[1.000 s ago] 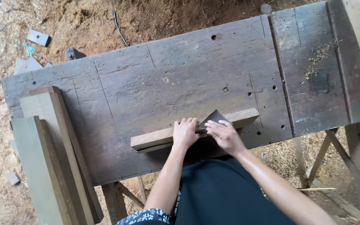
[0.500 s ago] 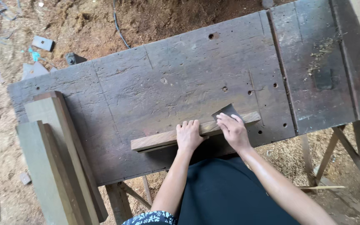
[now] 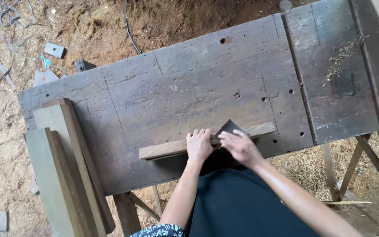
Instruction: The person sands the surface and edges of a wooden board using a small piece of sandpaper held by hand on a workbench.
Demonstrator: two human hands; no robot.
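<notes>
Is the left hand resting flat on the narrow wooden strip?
Yes, the left hand lies palm down on the wooden strip, beside the right hand that presses a dark sheet.
</notes>
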